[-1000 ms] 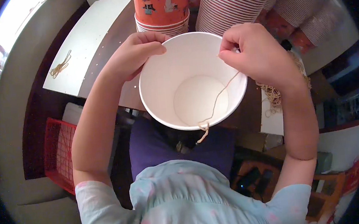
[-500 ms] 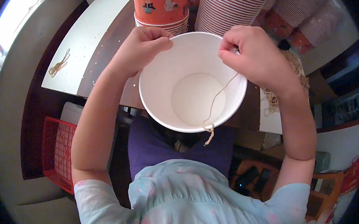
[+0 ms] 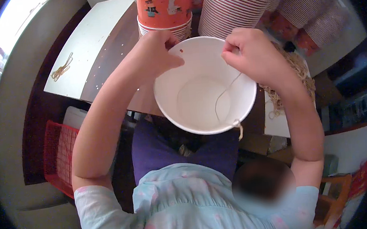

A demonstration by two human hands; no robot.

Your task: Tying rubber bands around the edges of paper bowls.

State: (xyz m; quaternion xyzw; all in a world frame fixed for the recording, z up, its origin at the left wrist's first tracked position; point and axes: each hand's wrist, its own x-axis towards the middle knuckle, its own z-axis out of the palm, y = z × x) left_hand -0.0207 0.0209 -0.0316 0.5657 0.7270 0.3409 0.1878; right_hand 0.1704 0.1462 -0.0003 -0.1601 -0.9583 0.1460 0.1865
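Note:
A white-lined paper bucket (image 3: 179,121) stands tilted in front of me, its open mouth turned toward me. My left hand (image 3: 158,52) grips its far left rim, thumb inside and fingers mostly hidden outside. A small reddish spot, apparently a hole, shows in the wall beside the thumb. At the far right rim, my right hand (image 3: 247,51) is closed in a pinch on a thin beige cord (image 3: 216,105). The cord runs down inside the bucket to a knot (image 3: 236,122) at the near right rim, with a short tail hanging outside.
Stacks of orange printed paper buckets (image 3: 231,11) stand beyond my hands. A heap of beige cords (image 3: 298,69) lies at the right, and a small cord bundle (image 3: 62,67) on the white board at left. A red plastic basket (image 3: 61,150) sits lower left.
The bucket has turned, carrying the knot to the right along the near rim. My left hand has opened from its closed pinch to straddle the rim, and the reddish spot has come into view.

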